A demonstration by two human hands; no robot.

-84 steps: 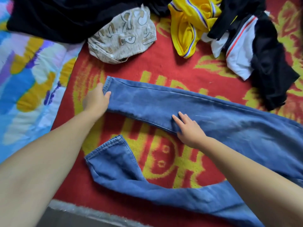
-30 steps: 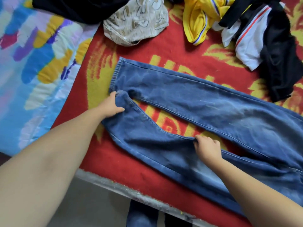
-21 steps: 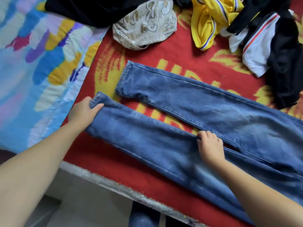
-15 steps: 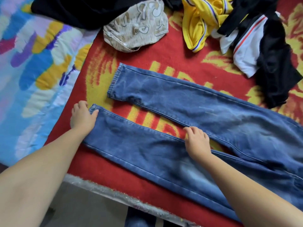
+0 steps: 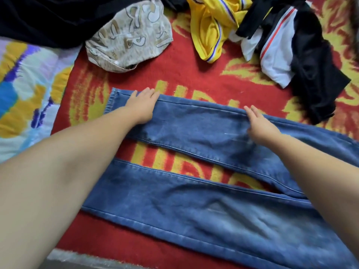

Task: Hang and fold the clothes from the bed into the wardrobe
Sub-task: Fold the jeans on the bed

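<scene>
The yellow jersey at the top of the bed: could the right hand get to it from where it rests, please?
Probably yes: the right hand lies flat on the jeans, holding nothing, and only bare red blanket separates it from the yellow jersey.

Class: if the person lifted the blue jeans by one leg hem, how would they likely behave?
The jeans would probably droop, since they lie limp and creased. Thick seams suggest some weight. They likely won't slide easily on the fuzzy red blanket.
</scene>
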